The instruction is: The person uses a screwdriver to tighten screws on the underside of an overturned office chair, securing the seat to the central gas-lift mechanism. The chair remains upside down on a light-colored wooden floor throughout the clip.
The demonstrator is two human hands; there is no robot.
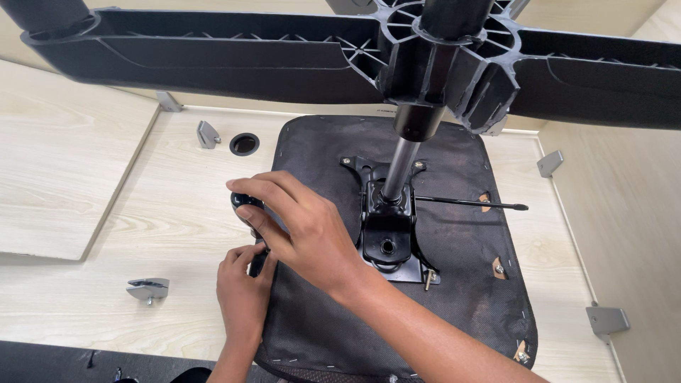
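Chair seat [454,298], upside down with its black fabric underside facing up, lies on a pale wooden desk [163,227] and fills the middle of the view. Above it, close to the camera, spreads the black plastic star base [234,57], its ribbed arms running to left and right from the hub. A metal gas-lift column [401,167] runs from that hub down into the black tilt mechanism plate [387,234] bolted near the centre of the seat. A thin black lever rod [472,203] sticks out from the mechanism toward the right.

At the seat's left edge both hands work on a black knob [245,202]. The right hand [305,227] reaches across the seat, its fingers curled over the knob and closed on it. The left hand [245,291] sits just below, fingertips pinched on a dark part at the seat edge; what that part is cannot be told.

On the desk lie grey metal brackets [148,289], and a round cable hole [244,144] sits beside the seat's upper left corner.
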